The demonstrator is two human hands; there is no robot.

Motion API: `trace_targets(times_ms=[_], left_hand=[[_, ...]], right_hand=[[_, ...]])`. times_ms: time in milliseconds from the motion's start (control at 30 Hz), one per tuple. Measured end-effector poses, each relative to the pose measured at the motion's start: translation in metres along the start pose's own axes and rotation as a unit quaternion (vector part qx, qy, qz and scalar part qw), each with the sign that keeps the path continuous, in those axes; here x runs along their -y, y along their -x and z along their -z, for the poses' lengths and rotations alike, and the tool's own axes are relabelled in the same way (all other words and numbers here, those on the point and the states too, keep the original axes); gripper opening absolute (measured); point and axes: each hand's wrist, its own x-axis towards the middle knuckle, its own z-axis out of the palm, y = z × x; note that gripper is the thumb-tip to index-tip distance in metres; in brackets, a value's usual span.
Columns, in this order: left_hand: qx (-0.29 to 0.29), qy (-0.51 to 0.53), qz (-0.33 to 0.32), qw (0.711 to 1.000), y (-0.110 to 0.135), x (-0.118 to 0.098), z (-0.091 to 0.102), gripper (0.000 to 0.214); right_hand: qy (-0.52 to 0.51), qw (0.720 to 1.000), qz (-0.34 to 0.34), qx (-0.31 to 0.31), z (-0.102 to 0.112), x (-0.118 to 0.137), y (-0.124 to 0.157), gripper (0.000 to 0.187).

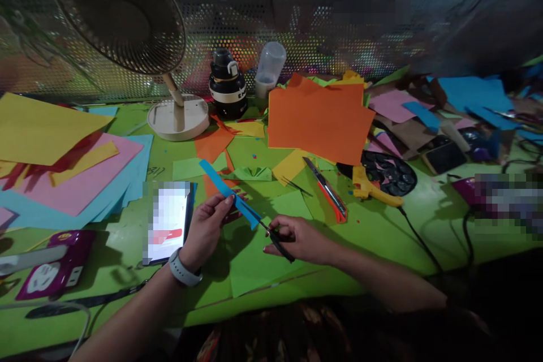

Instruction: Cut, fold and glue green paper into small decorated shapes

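My left hand pinches a narrow blue paper strip near its middle, thumb on top. The strip slants from upper left down to the right, and its lower end looks split. My right hand is wrapped round the handles of a pair of dark scissors. Their blades point up and left and meet the lower right end of the strip. Beneath both hands lies a sheet of light green paper on the green table. How far the blades are apart I cannot tell.
A phone lies left of my left hand. Right of centre are an orange utility knife and a yellow glue gun. Behind stand a fan, a black bottle and orange sheets. Coloured paper is piled at left.
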Motion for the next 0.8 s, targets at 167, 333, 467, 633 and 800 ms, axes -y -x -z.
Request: trace_targets(times_ms=[167, 333, 467, 633, 800], left_hand=[[0.004, -0.007, -0.001, 1.000, 0.0008, 0.0002, 0.0001, 0.021], [0.010, -0.007, -0.002, 1.000, 0.0003, 0.0007, 0.0013, 0.020], [0.009, -0.024, -0.001, 1.000, 0.0010, 0.0001, 0.0007, 0.024], [0.027, -0.032, -0.003, 0.999, 0.0014, 0.0023, 0.0026, 0.023], [0.031, -0.030, 0.001, 0.999, 0.0011, 0.0039, 0.0039, 0.021]], right_hand=[[-0.022, 1.000, -0.004, 0.002, -0.0008, 0.0027, 0.0002, 0.048], [-0.027, 1.000, -0.005, 0.003, -0.0008, 0.0010, -0.0003, 0.047], [0.001, 1.000, -0.003, -0.005, -0.0004, 0.0018, 0.0005, 0.046], [0.004, 1.000, 0.000, -0.001, -0.0008, 0.0046, 0.0013, 0.045], [-0.024, 1.000, 0.000, 0.007, -0.0008, 0.0041, 0.0010, 0.045]])
